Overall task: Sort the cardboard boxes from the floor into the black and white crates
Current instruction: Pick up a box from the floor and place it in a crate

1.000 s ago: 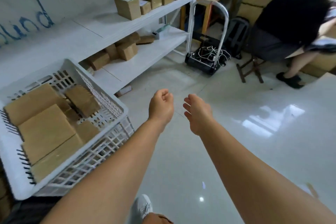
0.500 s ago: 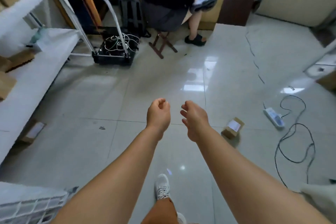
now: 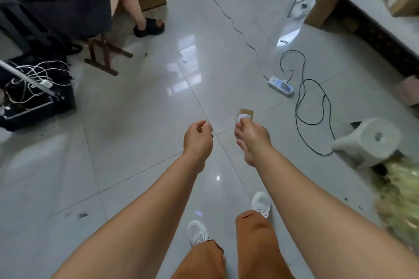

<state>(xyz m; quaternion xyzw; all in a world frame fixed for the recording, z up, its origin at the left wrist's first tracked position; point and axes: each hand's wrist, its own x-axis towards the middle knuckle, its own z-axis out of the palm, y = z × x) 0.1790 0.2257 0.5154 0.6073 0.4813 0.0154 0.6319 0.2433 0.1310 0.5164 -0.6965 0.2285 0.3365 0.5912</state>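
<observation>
floor [image 3: 140,124]: glossy pale tiles, thin dark grout lines, window glare near the middle. scattered dark specks and one small white scrap between the walker's feet.

counts: one small cardboard box [image 3: 245,114] on the floor, flat, white label up, lying just beyond the right hand [image 3: 252,140] and partly hidden by its fingertips (whether they touch it, cannot tell). one white power strip [image 3: 280,85] toward the floor's right side, with a black cable [image 3: 314,106] looping from it in coils. one white low stool [image 3: 367,142] near the right edge, tipped on its side. two white sneakers [image 3: 197,232] at the bottom, below orange shorts.

hands: left hand [image 3: 198,139] held out over the floor, fingers loosely curled, holding nothing. right hand reaching forward, fingers extended downward toward the box, nothing in its grasp that can be seen.

containers: one black bin [image 3: 38,106] at the floor's left edge, holding a tangle of white cords. white shelving [image 3: 374,13] at the upper right carries at least two brown boxes, blurred; more brown boxes sit beneath it.

room: another person in dark clothes sits on a wooden stool [image 3: 104,52] at the upper left, one black sandal on the floor. blurred straw-coloured mass at the right edge, unidentified.
</observation>
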